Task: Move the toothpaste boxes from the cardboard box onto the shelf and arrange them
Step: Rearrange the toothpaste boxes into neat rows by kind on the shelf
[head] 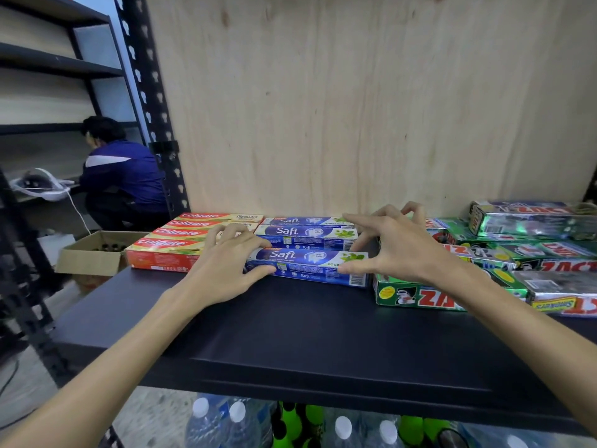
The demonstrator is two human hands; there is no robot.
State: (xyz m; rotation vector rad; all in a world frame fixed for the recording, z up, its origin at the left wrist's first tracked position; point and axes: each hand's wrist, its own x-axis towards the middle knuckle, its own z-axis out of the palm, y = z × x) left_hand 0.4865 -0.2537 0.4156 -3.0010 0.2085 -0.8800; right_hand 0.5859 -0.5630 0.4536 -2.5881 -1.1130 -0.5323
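Note:
A blue and white Safi toothpaste box (310, 265) lies at the front of a row of three Safi boxes on the black shelf (290, 334). My left hand (226, 263) rests on its left end, thumb on the front face. My right hand (397, 244) touches its right end with thumb and forefinger, the other fingers spread above it. Two more Safi boxes (307, 232) lie behind it. Red Colgate boxes (181, 240) lie side by side to the left. Green Zact boxes (504, 253) are stacked to the right.
A plywood back panel (371, 108) closes the shelf behind the boxes. An open cardboard box (93, 253) sits on the floor at left, beyond the shelf edge. A crouching person (122, 176) works at another rack. Water bottles (226, 425) and green bottles stand on the level below.

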